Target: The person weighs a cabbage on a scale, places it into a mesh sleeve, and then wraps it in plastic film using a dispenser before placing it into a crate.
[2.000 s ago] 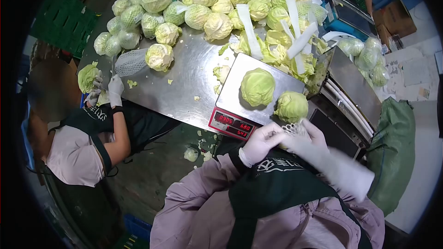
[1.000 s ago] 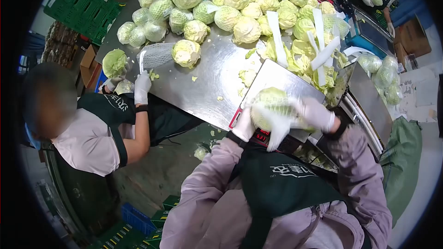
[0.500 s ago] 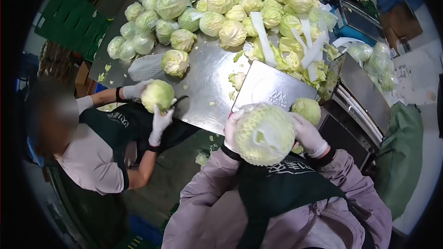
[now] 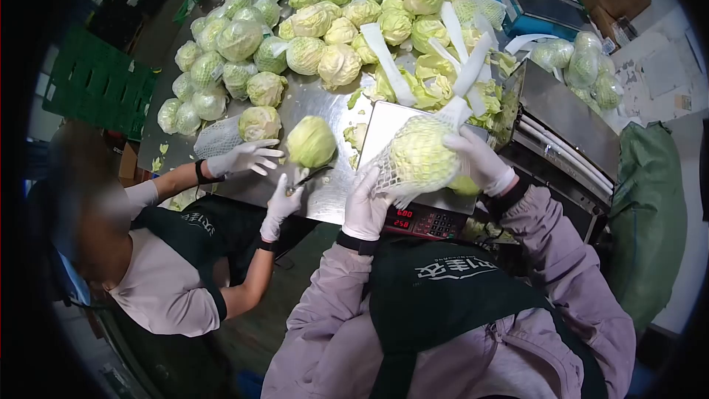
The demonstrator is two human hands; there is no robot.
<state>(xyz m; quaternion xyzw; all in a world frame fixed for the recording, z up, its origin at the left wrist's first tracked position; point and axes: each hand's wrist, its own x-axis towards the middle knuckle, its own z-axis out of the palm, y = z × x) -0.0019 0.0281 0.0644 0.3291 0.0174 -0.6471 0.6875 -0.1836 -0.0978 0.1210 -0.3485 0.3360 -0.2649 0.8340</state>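
Both my gloved hands hold a cabbage in a white foam net [image 4: 419,154] just above the steel scale [image 4: 384,120]. My left hand [image 4: 367,205] grips the net's loose lower left end. My right hand [image 4: 478,159] cups the cabbage's right side. A second bare cabbage [image 4: 464,185] peeks out under my right hand at the scale's edge. The scale's red display [image 4: 413,219] is lit below the cabbage.
A co-worker on the left has a knife [image 4: 309,176] in one gloved hand and a bare cabbage [image 4: 311,142] lying by the other hand. A heap of cabbages [image 4: 317,26], some netted, covers the far steel table [image 4: 332,192]. Green crates [image 4: 96,85] stand left, a green sack [image 4: 650,214] right.
I have carried the netted cabbage from my chest up over the scale. The co-worker has put their cabbage down on the table and opened a hand beside it.
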